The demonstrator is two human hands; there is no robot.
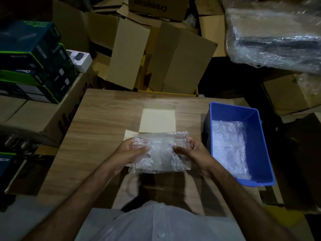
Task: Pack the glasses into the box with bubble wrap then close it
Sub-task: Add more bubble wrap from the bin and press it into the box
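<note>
Both forearms reach forward from the bottom of the view and meet over the middle of the table (97,122). The left hand (131,150) grips the left side of a bubble wrap bundle (160,152), thumb laid across its top and fingers curled behind. The right hand (194,152) clamps the right side in the same way, thumb pointing inward. The bundle is crinkled, clear and glossy, roughly rectangular; what it wraps is too blurred to tell. It is held just above the small cardboard box (159,119), whose pale, flat lid flap lies open on the far side. The table has a matte wood-grain surface. To the right sits a blue plastic bin (260,136), smooth-walled and rectangular, with more bubble wrap (229,145) lying crumpled inside it.
</note>
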